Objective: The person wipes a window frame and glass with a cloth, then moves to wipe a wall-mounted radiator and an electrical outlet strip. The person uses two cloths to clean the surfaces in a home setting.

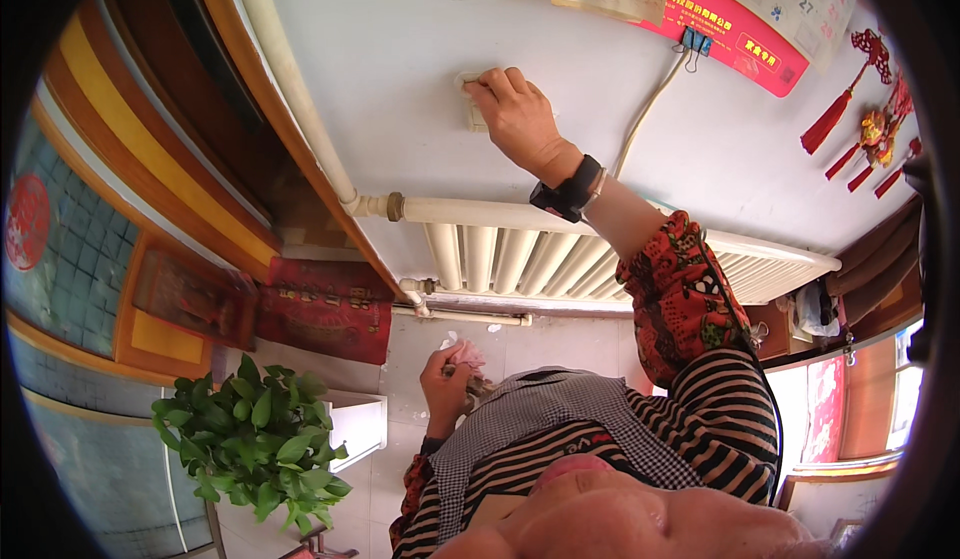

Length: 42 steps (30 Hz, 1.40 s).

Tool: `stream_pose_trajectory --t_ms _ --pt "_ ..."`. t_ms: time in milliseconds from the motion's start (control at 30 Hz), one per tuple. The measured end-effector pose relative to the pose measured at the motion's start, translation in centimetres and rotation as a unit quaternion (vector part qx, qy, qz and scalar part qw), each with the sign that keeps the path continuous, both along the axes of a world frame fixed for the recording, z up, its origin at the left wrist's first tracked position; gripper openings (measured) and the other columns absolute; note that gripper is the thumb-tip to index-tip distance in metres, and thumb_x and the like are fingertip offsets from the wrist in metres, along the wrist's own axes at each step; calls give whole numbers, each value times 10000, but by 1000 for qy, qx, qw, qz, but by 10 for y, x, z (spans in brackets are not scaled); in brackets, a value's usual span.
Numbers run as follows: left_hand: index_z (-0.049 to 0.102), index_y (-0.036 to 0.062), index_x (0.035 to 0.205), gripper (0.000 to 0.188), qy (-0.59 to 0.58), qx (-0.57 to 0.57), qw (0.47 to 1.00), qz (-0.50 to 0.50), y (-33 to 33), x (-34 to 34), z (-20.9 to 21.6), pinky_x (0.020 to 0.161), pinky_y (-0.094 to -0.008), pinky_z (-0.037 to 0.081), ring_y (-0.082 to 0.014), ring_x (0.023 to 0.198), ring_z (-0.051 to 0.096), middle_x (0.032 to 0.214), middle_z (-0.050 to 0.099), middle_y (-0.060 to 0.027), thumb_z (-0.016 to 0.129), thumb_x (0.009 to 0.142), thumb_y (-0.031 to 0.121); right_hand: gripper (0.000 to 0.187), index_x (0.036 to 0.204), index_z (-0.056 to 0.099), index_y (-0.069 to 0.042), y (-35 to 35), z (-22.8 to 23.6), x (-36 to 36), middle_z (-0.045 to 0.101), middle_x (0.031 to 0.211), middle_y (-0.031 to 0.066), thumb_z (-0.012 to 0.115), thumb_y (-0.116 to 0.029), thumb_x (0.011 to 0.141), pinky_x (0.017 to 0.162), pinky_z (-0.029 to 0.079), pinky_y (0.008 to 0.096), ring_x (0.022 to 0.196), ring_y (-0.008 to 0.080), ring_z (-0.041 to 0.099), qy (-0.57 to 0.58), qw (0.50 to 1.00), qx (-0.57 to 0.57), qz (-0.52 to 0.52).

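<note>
My right hand (515, 109) is raised against the white wall, fingers curled together and pressed on a small cream switch plate (470, 111). Whether anything lies under the fingers is hidden. A black watch (568, 191) sits on that wrist, above a red patterned sleeve. Lower down, close to my chest, my left hand (445, 391) grips a crumpled pink-and-white tissue (462, 351). I wear a striped top with a checked apron.
A white ribbed radiator (520, 257) runs under the switch, fed by a white pipe (300, 89). A red calendar (740, 29) and a cable (648, 109) hang at the upper right, beside red tassel ornaments (868, 109). A leafy potted plant (260, 439) stands at the lower left, by a wooden door frame (160, 159).
</note>
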<state>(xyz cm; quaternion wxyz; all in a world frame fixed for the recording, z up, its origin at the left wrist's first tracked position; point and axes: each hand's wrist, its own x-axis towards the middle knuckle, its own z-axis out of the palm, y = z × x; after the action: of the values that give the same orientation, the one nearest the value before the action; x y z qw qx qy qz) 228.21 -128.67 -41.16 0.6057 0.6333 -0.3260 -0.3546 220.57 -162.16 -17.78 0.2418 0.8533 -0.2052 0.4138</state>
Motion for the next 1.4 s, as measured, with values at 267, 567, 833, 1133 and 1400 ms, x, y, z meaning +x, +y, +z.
stream_pose_trajectory --t_ms 267,567,833,1133,1400 --pt "696 -13 1061 289 -5 35 999 29 17 10 -16 749 -294 512 -166 804 621 915 676 -87 630 785 39 181 1055 674 -47 2 -8 -55 644 984 46 558 -29 918 736 546 327 891 200 639 -211 897 388 36" --pt "689 -20 1064 282 1 7 1000 24 17 19 -27 758 -291 514 -152 810 619 928 678 -86 624 793 24 203 1131 631 4 18 -11 -61 669 1020 86 489 -62 1002 684 570 320 806 171 669 -356 495 725 321" --pt "679 -36 1067 291 8 21 1000 -3 8 13 -17 748 -290 517 -154 810 619 939 674 -94 618 784 -2 263 1071 683 -104 1 -4 2 592 994 59 601 -29 833 686 565 350 930 248 622 -31 998 59 -16" --pt "686 -26 1085 310 46 28 998 34 22 22 -24 737 -286 513 -146 797 605 927 669 -79 612 787 10 244 1048 693 -122 8 0 -28 566 970 43 618 -39 832 624 575 355 900 223 616 -91 992 58 -65" --pt "692 -20 1109 333 -10 24 999 24 21 28 -22 732 -267 496 -121 790 583 920 645 -63 614 787 12 188 1019 707 -91 3 -18 -37 632 951 33 665 -32 845 635 552 347 859 237 640 -92 993 40 -59"
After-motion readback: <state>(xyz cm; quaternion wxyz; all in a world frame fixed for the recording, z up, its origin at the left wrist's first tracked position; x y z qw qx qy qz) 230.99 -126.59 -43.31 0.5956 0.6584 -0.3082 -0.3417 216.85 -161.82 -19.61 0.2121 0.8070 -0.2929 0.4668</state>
